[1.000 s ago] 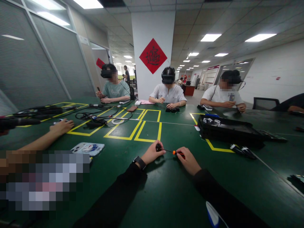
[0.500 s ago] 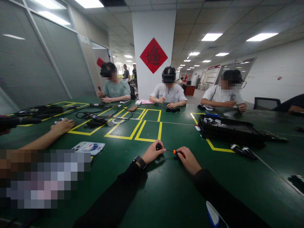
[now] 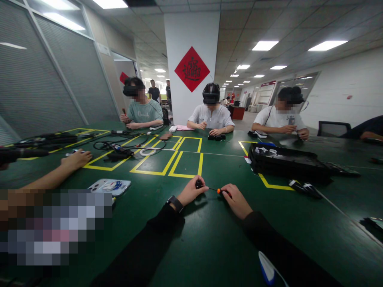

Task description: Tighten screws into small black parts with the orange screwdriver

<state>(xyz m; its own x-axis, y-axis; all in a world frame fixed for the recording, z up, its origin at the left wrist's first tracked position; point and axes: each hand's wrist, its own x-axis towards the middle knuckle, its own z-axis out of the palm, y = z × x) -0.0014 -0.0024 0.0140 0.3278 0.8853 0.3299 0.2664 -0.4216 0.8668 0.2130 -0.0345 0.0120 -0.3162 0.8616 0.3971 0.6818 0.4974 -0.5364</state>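
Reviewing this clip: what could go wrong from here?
The left hand pinches a small black part above the table, so it might slip under the push of the screwdriver. The right hand lies in line with the thin shaft, so a slipping tip could jab the left fingers.

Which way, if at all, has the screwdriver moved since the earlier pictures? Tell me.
No, not visibly: the screwdriver, in the right hand, keeps its place to the right and on the near side of the middle yellow tape outline. A slight turn cannot be told.
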